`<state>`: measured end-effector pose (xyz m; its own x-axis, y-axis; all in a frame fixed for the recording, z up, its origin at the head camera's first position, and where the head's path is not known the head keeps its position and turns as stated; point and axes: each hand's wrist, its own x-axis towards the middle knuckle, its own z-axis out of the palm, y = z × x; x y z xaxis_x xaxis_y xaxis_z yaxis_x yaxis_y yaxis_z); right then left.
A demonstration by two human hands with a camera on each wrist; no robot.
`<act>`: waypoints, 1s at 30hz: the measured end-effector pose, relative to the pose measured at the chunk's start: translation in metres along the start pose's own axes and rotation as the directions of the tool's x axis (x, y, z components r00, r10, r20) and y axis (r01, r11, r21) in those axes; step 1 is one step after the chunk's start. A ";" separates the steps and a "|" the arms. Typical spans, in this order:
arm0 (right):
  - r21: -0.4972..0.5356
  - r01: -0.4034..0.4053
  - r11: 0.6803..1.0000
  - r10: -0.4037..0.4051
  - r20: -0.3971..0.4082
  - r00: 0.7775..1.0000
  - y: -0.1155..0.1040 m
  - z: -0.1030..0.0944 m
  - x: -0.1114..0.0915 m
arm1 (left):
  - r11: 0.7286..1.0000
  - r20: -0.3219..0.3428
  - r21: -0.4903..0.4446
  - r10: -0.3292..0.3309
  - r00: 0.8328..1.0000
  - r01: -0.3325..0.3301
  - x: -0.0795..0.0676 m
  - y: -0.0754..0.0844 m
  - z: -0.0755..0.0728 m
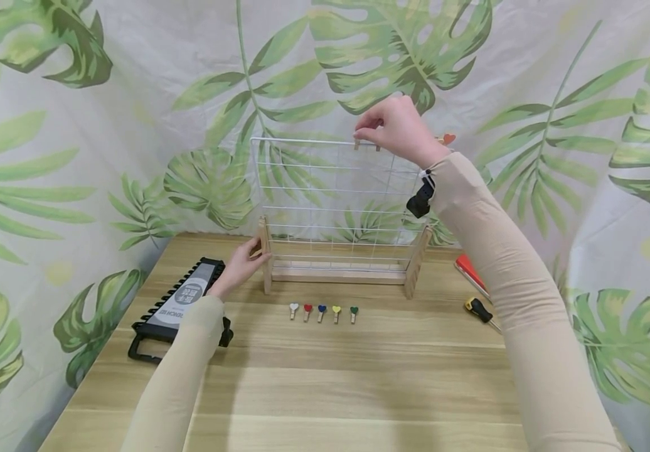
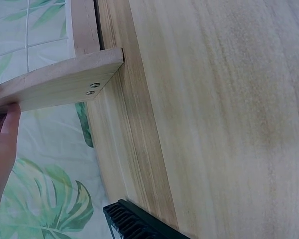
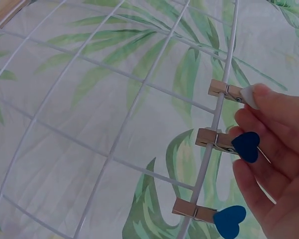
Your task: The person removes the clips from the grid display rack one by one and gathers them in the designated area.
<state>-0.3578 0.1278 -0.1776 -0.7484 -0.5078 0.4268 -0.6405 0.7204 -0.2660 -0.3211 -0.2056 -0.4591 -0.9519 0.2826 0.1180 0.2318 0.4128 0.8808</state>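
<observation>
A white wire grid (image 1: 330, 187) stands upright in a wooden stand (image 1: 336, 275). My left hand (image 1: 241, 267) grips the stand's left post (image 2: 54, 82), thumb and fingers on either side of it. Up at the grid's top wire, my right hand (image 1: 395, 129) pinches a small wooden clothespin with a white heart (image 3: 249, 97); its jaws sit over the wire. Beside it on the same wire are a clothespin with a dark blue heart (image 3: 246, 147), close to my curled fingers, and one with a lighter blue heart (image 3: 230, 221). An orange heart (image 1: 448, 139) shows beyond my right wrist.
Several heart clothespins lie in a row before the stand, from a white one (image 1: 293, 311) to a green one (image 1: 354, 314). A black-and-grey wrench rack (image 1: 181, 301) lies left. At right are a screwdriver (image 1: 477, 309) and a red object (image 1: 468, 271), partly behind my right sleeve.
</observation>
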 end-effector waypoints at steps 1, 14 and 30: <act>-0.009 0.005 1.000 -0.005 -0.007 1.000 0.000 0.001 0.000 | 1.000 0.001 0.000 -0.006 1.000 0.006 0.000 0.000 0.000; -0.046 0.051 0.998 -0.055 -0.104 0.993 -0.001 0.004 -0.001 | 0.999 -0.031 0.025 -0.024 0.999 0.025 0.013 -0.036 0.003; 0.060 -0.008 0.998 0.014 -0.107 0.994 -0.004 -0.004 -0.012 | 0.998 0.018 0.003 -0.062 0.998 0.062 0.001 0.001 -0.001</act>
<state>-0.3455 0.1334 -0.1781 -0.7345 -0.4444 0.5129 -0.6439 0.6949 -0.3202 -0.3220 -0.2059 -0.4577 -0.9607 0.2723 0.0545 0.1727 0.4323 0.8850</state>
